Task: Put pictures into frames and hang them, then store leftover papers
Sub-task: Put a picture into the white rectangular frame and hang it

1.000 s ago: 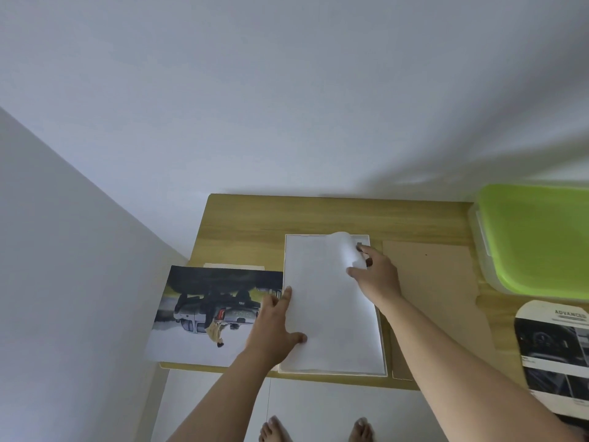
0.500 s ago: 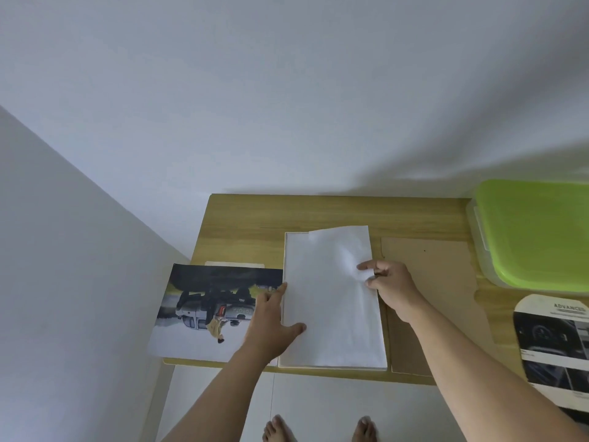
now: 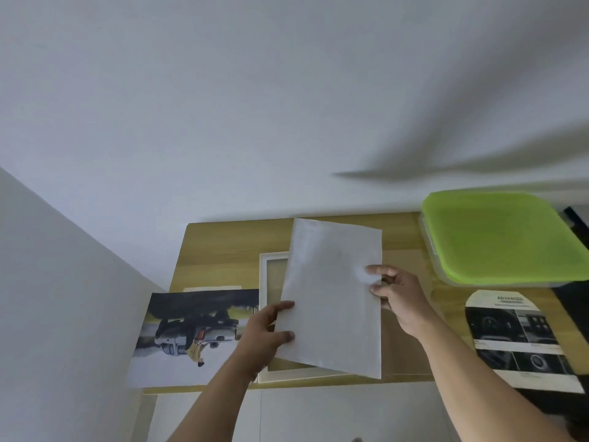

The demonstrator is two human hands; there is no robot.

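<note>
The left hand (image 3: 264, 339) and right hand (image 3: 398, 301) pinched the white sheet (image 3: 331, 298) by its sides above the frame (image 3: 264, 282) at the front edge of the desk (image 3: 229, 240). The car picture (image 3: 191, 333) lay unframed beside it, and nothing looked hung yet.

The thin white paper sheet (image 3: 331, 298) is matt and faintly translucent. The white rectangular picture frame (image 3: 263, 282) looks smooth. The brown backing board (image 3: 398, 352) is dull cardboard, the pale tabletop (image 3: 236, 244) grained wood, the lime-green box lid (image 3: 500, 237) smooth, softly shiny plastic.
</note>
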